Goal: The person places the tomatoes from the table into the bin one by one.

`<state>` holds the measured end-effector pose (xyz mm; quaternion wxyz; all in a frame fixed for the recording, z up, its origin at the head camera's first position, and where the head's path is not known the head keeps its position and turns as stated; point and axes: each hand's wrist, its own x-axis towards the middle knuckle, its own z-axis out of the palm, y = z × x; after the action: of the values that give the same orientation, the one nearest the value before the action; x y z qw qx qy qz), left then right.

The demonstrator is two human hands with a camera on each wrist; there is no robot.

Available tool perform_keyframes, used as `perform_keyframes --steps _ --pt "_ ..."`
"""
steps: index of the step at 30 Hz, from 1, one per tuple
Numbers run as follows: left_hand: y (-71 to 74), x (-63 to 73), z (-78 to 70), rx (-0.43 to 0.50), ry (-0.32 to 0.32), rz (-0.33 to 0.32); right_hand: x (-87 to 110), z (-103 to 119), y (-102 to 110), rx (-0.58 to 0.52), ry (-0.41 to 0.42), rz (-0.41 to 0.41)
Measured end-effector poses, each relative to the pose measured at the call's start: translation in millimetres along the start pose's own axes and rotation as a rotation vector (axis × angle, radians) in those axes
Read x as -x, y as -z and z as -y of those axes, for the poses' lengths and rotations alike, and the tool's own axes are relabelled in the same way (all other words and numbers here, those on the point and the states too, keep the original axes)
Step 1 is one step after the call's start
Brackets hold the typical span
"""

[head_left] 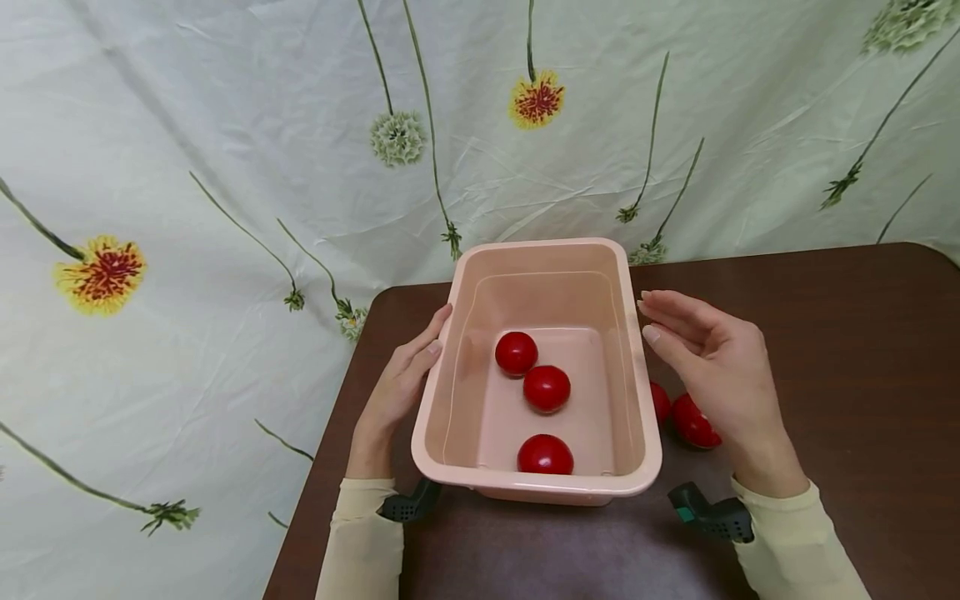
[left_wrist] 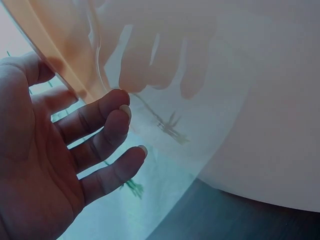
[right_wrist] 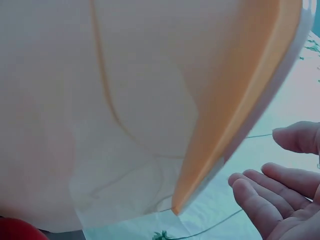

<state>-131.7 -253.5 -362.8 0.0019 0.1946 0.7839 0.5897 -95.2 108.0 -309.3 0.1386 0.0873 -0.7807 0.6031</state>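
Note:
In the head view, a pink plastic tub (head_left: 536, 481) stands in the middle, with three shiny red balls inside: one ball (head_left: 516, 354) at the back, another (head_left: 547, 389) close by and a third (head_left: 545, 455) near the front wall. My left hand (head_left: 397, 387) is at the tub's left rim, its fingers loosely bent; the left wrist view shows fingertips (left_wrist: 120, 112) beside the glossy outer wall. To the right, my right hand (head_left: 723, 367) is held with nearly straight fingers, a small gap from the rim. That gap shows in the right wrist view too.
Two more red balls lie on the dark brown table (head_left: 862, 375), right of the tub: one ball (head_left: 660, 402) partly behind its wall, the other ball (head_left: 693, 422) partly covered by my right hand. A flowered cloth (head_left: 300, 125) hangs behind and left.

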Motion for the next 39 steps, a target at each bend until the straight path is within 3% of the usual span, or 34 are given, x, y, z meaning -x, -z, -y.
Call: perform_keyframes --steps 2,4,10,13,22,39 --pt "-0.2 0.2 -0.4 0.000 0.005 -0.002 -1.3 -1.3 3.4 0.029 0.001 -0.008" --pt "-0.1 0.4 -0.4 -0.003 0.008 -0.006 -3.3 -2.9 9.2 0.084 -0.036 0.034" --pt "0.3 1.4 0.0 -0.009 0.005 -0.012 -11.7 -18.0 41.6 0.331 -0.134 0.422" --pt "0.7 1.4 0.1 -0.010 -0.001 -0.012 -16.6 -31.2 53.5 0.394 -0.127 0.540" --pt "1.9 3.2 2.4 -0.016 -0.004 -0.014 -24.3 -64.9 62.1 0.455 -0.100 0.649" --pt "0.5 1.0 1.5 0.015 -0.016 0.007 -29.0 -108.3 66.7 0.258 -0.216 0.775"
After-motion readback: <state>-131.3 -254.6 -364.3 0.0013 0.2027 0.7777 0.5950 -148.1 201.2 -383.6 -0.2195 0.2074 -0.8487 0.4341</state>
